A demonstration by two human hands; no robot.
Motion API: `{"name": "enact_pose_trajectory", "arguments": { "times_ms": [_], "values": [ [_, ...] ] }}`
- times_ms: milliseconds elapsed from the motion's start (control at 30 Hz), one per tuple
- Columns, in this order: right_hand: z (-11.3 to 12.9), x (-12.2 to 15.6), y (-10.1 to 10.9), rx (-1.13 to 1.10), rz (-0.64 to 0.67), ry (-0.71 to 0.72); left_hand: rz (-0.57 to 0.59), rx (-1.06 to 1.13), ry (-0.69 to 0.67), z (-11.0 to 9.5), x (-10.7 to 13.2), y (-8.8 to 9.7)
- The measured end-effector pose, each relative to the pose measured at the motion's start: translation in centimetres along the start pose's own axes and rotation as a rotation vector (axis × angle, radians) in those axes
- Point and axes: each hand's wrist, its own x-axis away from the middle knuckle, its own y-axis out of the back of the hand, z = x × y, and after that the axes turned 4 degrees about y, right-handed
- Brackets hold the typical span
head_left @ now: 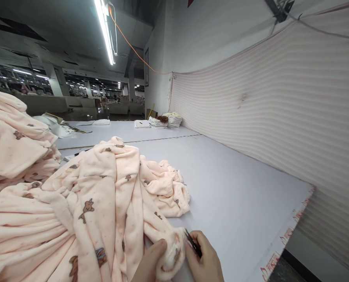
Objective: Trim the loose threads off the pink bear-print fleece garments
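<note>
A pale pink fleece garment (pixel 99 219) with brown bear prints lies bunched across the near left of the table. My left hand (pixel 150 260) is closed on the end of one sleeve, its thumb against the round cuff (pixel 174 254). In my right hand (pixel 206 256) is a slim black tool that looks like thread snips (pixel 194 243), its tip beside the cuff's upper edge. The fingers of that hand are wrapped round the tool and close to the fabric. Whether the blades touch a thread is too small to tell.
More pink fleece (pixel 18 145) is heaped at the left. White fabric scraps (pixel 56 124) and stacks of folded white pieces (pixel 159 122) lie along the table's far side. A striped cloth (pixel 250 102) hangs along the right; the table edge (pixel 292 231) bears red-printed tape.
</note>
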Motion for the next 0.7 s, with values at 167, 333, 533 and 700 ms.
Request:
{"name": "enact_pose_trajectory", "arguments": {
  "times_ms": [167,333,533,700],
  "values": [
    [-0.2,1.5,0.2,0.071,0.022,0.104,0.057,-0.043,-0.012,-0.2,0.2,-0.1],
    [-0.1,1.0,0.1,0.074,0.101,0.121,0.138,-0.043,0.006,-0.6,0.4,-0.4],
    [0.4,0.5,0.1,-0.054,0.147,0.092,0.343,0.116,0.138,-0.9,0.1,-0.1],
    [-1.5,-1.3,0.1,-0.16,0.076,-0.082,0.161,-0.254,-0.135,0.6,-0.3,0.8]
  ]
}}
